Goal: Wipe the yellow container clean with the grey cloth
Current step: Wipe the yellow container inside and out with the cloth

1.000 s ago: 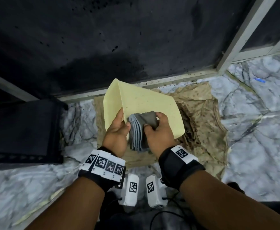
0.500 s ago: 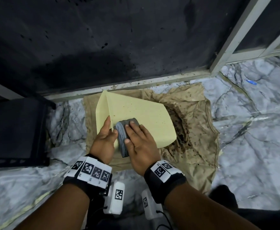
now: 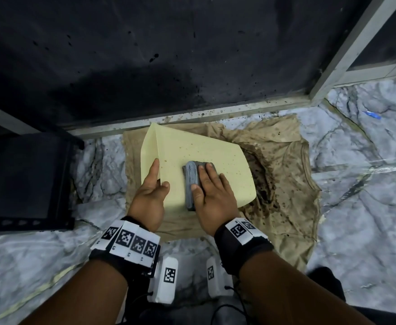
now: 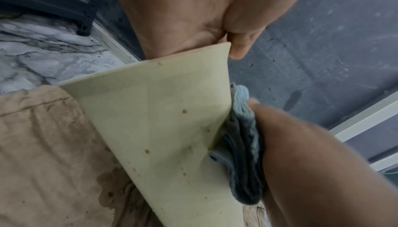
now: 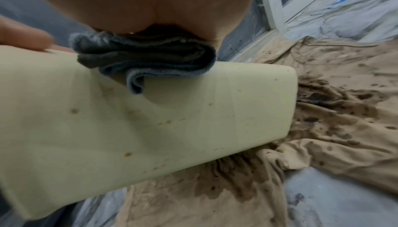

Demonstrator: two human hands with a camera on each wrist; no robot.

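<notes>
The yellow container is tilted over a stained beige cloth, its broad face turned up and dotted with brown specks. My left hand grips its near left edge, thumb on the top face and index finger along the side; the left wrist view shows the thumb hooked over the container's corner. The grey cloth is folded into a thick pad on the top face. My right hand presses it down with straight fingers. The right wrist view shows the grey cloth squeezed between palm and container.
The stained beige cloth lies spread on a marble floor, wet and dark right of the container. A dark wall panel with a pale metal frame rises just behind. A black box sits at the left.
The container has tipped flatter. My right hand went from clutching the cloth at the near edge to pressing it flat, then slid it up the top face.
</notes>
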